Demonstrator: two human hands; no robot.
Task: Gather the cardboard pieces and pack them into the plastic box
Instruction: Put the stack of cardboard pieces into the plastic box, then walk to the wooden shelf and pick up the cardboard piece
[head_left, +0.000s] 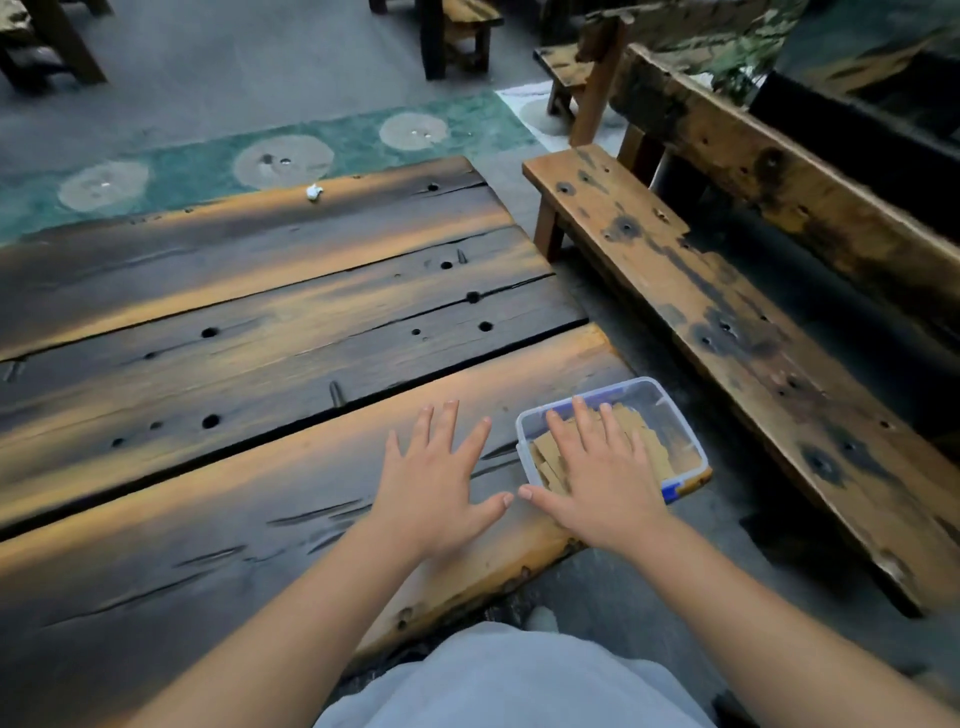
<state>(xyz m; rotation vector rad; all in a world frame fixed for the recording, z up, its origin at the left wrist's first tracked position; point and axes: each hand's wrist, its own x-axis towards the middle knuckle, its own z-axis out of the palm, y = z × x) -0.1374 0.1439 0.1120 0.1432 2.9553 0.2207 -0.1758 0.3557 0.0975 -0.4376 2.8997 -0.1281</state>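
Observation:
A clear plastic box (680, 415) with a blue clip stands at the right corner of the wooden table (234, 364). Several tan cardboard pieces (652, 447) lie inside it. My right hand (597, 467) is spread flat, palm down, over the box, its fingers covering much of the cardboard. Just left of the box, my left hand (436, 467) hovers flat over the tabletop with fingers apart and nothing in it. The two thumbs nearly touch.
A small white scrap (314, 192) lies near the table's far edge. A wooden bench (727, 332) with a backrest runs along the right, a gap of grey floor between it and the table. More benches stand beyond.

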